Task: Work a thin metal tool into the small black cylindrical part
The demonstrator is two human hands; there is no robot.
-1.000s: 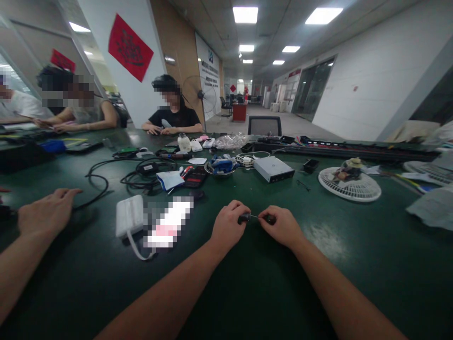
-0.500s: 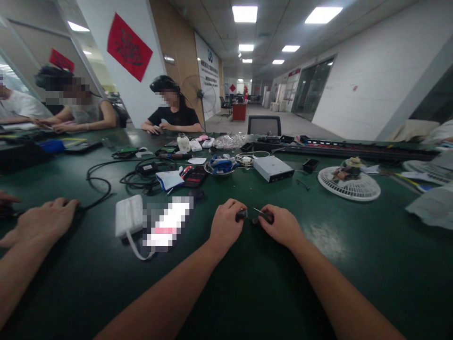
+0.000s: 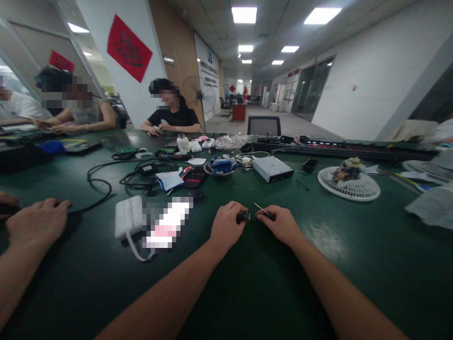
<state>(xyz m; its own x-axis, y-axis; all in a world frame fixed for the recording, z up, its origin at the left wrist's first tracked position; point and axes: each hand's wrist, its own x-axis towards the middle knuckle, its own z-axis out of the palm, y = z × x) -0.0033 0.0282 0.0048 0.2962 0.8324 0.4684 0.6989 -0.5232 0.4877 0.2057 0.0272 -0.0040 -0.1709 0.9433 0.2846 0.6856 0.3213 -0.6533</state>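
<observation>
The left grip (image 3: pixel 226 221) is closed on a small black cylindrical part (image 3: pixel 242 216), and the right grip (image 3: pixel 281 224) is closed on a slim tool (image 3: pixel 266 215) with a dark handle, its thin metal shaft angled up and to the left. The tool's tip is held near the black part, with no contact visible, and both grips are held just apart above the dark green surface (image 3: pixel 269 283). A white box (image 3: pixel 273 169) is lying on the surface ahead of the grips. To the left of the box, a shallow dish (image 3: pixel 219 172) carrying a blue-and-white item is placed, and coiled black cables (image 3: pixel 146 172) are spread farther left. A round white fan guard (image 3: pixel 348 188) is set to the right of the box, and a long black strip (image 3: pixel 354 151) is laid behind it. A co-worker's hand (image 3: pixel 37 222) is resting on the surface well to the left of the box, beside a flat white pack (image 3: pixel 128 216)
</observation>
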